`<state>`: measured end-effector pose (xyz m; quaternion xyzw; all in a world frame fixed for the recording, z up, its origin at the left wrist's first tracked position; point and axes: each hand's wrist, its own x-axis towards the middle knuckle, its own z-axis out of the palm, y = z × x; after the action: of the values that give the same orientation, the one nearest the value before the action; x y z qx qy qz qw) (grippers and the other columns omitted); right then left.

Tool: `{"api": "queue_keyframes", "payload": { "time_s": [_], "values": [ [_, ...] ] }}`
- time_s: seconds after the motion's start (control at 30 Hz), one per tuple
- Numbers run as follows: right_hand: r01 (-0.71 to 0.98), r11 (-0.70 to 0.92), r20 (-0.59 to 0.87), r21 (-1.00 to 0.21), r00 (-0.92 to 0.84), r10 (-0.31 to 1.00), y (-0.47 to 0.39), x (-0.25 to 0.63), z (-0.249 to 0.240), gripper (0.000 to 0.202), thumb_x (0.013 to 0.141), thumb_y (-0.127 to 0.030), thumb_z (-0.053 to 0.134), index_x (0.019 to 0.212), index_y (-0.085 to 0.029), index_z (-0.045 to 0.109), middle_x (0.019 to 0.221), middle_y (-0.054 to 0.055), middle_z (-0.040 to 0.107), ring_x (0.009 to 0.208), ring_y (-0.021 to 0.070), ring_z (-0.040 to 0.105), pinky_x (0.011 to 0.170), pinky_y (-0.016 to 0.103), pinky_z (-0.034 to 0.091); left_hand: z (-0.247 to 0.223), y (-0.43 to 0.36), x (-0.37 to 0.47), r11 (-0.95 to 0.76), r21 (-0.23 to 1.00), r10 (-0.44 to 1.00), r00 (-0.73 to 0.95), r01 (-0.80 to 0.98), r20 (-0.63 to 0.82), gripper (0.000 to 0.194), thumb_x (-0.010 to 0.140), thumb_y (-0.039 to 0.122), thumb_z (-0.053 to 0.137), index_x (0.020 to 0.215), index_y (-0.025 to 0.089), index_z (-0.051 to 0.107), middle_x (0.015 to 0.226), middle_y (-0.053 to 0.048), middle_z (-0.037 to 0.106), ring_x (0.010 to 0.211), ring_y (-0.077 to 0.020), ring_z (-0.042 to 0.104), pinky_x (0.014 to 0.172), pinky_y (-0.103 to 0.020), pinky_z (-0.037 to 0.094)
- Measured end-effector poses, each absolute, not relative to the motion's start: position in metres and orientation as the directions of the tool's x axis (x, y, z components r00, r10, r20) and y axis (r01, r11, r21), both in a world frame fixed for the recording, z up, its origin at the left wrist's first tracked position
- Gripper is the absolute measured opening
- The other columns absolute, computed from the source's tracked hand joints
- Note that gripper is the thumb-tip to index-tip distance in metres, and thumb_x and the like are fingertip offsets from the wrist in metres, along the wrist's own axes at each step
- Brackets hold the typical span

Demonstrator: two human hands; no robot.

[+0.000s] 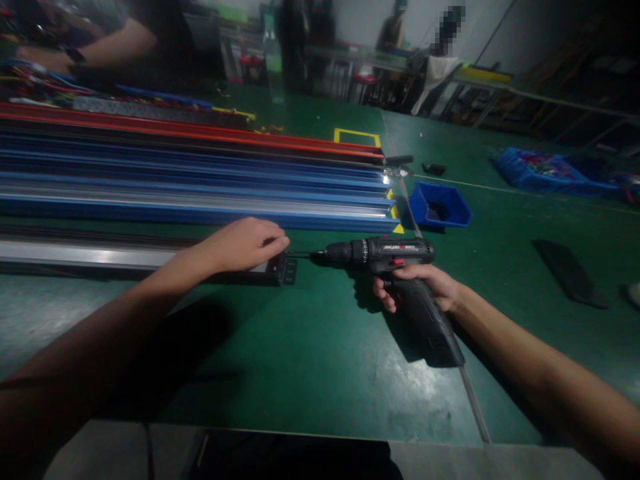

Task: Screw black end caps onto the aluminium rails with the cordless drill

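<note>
A long black and silver metal profile (95,255) lies on the green table, a slotted black bracket (290,272) at its right end. My left hand (246,244) lies over that end, fingers together and curled down its far side, holding it; the fingertips are partly hidden. In my right hand (434,280) is a black cordless drill (400,252), gripped by its handle and pointing left. Its long thin bit (305,253) reaches the bracket end of the profile; I cannot tell exactly where the tip sits.
Beyond lie several blue profiles (200,203) and a red one (280,141). A blue bin (440,207) stands behind the drill, a flat black piece (569,272) to the right, and a blue tray (560,175) farther back. Across the table, a person's arm (117,45) reaches over wires.
</note>
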<state>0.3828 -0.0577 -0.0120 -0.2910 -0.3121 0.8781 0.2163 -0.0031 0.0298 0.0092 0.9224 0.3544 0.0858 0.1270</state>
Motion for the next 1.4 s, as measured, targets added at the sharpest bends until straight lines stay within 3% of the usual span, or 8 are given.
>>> {"api": "queue_keyframes", "payload": {
  "time_s": [1.4],
  "values": [
    [-0.196, -0.713, -0.375, -0.673, -0.741, 0.557, -0.0588, 0.3836, -0.0110, 0.033, 0.093, -0.032, 0.070, 0.109, -0.004, 0.071, 0.099, 0.012, 0.075, 0.085, 0.0187, 0.074, 0.082, 0.030, 0.058, 0.0104, 0.0290, -0.0030, -0.728, 0.273, 0.667, 0.741, 0.629, 0.073, 0.047, 0.103, 0.049, 0.038, 0.081, 0.020, 0.067, 0.080, -0.004, 0.069, 0.072, -0.0176, 0.061, 0.066, -0.030, 0.039]
  ]
}}
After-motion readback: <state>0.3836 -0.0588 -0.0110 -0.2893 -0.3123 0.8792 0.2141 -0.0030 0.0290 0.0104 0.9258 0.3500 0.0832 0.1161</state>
